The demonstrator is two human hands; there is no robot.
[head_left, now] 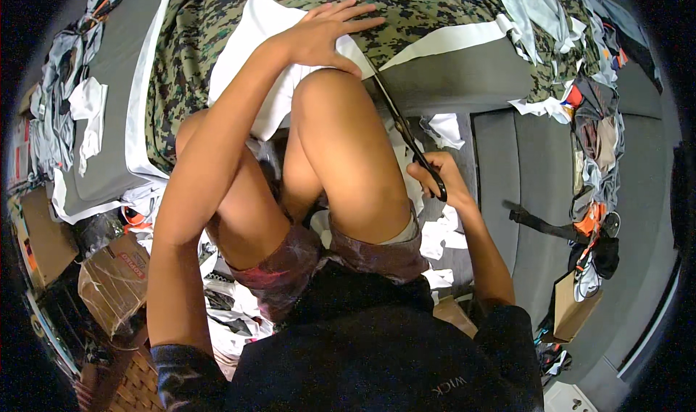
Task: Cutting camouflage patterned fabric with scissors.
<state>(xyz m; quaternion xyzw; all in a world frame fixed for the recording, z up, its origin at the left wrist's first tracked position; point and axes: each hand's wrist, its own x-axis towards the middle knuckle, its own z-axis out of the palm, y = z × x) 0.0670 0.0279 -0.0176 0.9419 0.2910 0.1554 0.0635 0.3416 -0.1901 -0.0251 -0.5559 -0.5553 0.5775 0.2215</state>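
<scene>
My left hand lies spread over white fabric, its fingertips reaching onto a green camouflage cloth. The white fabric hangs down over my knee at its near end. Long black scissors are held in my right hand, closed around the handles beside my right knee. Their blades point up and to the left, with the tip near the edge of the white fabric close to my left thumb. A white strip runs along the camouflage cloth's near edge to the right.
Both cloths rest on a grey padded seat. Fabric scraps litter the floor by my legs. Grey seating stands to the right, with piled cloth pieces. A wrapped cardboard box and grey clothing are on the left.
</scene>
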